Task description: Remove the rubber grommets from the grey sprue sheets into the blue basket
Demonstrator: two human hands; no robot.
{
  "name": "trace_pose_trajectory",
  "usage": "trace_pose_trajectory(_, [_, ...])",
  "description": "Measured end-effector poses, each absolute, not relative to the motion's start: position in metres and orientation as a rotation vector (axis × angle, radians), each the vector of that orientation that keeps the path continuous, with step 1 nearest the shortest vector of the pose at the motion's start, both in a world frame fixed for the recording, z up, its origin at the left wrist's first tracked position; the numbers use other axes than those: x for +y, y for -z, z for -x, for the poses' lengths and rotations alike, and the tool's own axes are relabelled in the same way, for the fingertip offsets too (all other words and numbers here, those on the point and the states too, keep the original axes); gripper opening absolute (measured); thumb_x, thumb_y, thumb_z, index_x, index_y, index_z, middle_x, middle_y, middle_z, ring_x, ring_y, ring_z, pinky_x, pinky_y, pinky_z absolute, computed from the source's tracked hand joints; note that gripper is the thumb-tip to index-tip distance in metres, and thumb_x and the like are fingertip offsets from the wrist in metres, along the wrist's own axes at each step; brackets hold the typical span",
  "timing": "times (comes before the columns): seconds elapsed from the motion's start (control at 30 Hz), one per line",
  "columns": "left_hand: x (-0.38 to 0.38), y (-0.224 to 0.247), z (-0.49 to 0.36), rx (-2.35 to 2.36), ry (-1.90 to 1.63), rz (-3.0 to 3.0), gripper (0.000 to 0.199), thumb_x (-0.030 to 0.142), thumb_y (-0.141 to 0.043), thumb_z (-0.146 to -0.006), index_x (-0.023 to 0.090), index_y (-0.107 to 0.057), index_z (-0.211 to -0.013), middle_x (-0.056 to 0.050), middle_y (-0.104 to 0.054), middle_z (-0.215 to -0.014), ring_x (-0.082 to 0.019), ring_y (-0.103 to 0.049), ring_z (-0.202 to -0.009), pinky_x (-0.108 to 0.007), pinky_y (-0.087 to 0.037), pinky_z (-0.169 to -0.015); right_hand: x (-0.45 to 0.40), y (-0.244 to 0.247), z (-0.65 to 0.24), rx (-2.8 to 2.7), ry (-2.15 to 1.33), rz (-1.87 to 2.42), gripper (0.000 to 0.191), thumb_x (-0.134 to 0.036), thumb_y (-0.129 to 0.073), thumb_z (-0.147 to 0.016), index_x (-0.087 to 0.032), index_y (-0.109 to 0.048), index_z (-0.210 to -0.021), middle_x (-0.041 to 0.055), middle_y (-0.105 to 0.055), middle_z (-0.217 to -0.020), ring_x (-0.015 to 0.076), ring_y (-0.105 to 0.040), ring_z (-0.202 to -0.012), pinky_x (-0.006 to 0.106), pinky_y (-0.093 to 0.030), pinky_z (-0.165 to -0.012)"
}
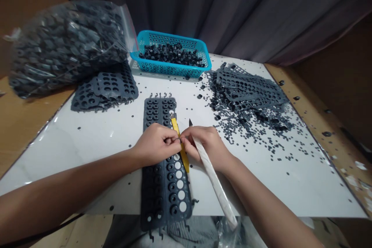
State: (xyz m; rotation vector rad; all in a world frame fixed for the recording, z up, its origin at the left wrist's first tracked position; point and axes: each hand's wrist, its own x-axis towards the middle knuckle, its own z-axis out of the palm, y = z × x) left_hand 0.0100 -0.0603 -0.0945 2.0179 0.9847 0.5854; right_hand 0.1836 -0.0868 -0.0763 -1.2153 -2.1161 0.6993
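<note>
A dark rubber sheet (157, 186) with rows of ring-shaped parts lies lengthwise before me, its right column partly punched to white holes. Over its right edge rests a yellow strip-like tool (185, 159). My left hand (158, 143) is closed above the sheet, fingertips pinching a small dark piece (179, 139). My right hand (210, 147) meets it there, its thumb and index finger also at the piece. That hand also holds a white-wrapped tool (215, 182) with a dark pointed tip, the tip facing away from me and the long handle slanting toward me.
Behind stands a blue basket (174, 68) of small dark parts. A large clear bag (69, 42) of parts rests at left above stacked sheets (107, 89). Punched sheets (250, 85) and scattered dark discs (247, 128) cover the right side of the white tabletop (95, 139).
</note>
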Motion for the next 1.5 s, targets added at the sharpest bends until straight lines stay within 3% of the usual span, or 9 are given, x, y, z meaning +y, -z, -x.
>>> trace_pose_trajectory(0.77, [-0.058, 0.095, -0.011, 1.013, -0.536, -2.036, 0.026, 0.015, -0.046, -0.065, 0.017, -0.031, -0.043, 0.006, -0.029, -0.043, -0.007, -0.031, -0.044, -0.022, -0.024, -0.047, -0.092, 0.082, -0.177, -2.388, -0.121, 1.301, 0.015, -0.019, -0.048, -0.081, -0.016, -0.056, -0.069, 0.0009, -0.052, -0.055, 0.0134, -0.044, -0.053, 0.025, -0.033, -0.058])
trace_pose_trajectory(1.3, [-0.06, 0.094, -0.012, 1.033, -0.596, -2.022, 0.027, 0.013, -0.045, -0.065, 0.017, -0.03, -0.044, 0.007, -0.027, -0.044, -0.007, -0.029, -0.045, -0.022, -0.022, -0.046, -0.092, 0.08, -0.176, -2.115, -0.128, 1.47, 0.01, -0.015, -0.048, -0.073, -0.017, -0.05, -0.063, 0.0007, -0.051, -0.052, 0.0127, -0.044, -0.049, 0.024, -0.034, -0.053])
trace_pose_trajectory(1.5, [-0.06, 0.094, -0.01, 1.021, -0.654, -1.961, 0.029, 0.015, -0.044, -0.074, 0.017, -0.031, -0.048, 0.006, -0.027, -0.047, -0.006, -0.03, -0.045, -0.02, -0.023, -0.046, -0.087, 0.078, -0.181, -1.891, -0.522, 1.402, 0.008, -0.015, -0.046, -0.069, -0.018, -0.049, -0.062, -0.0043, -0.045, -0.047, 0.0077, -0.038, -0.042, 0.02, -0.032, -0.045])
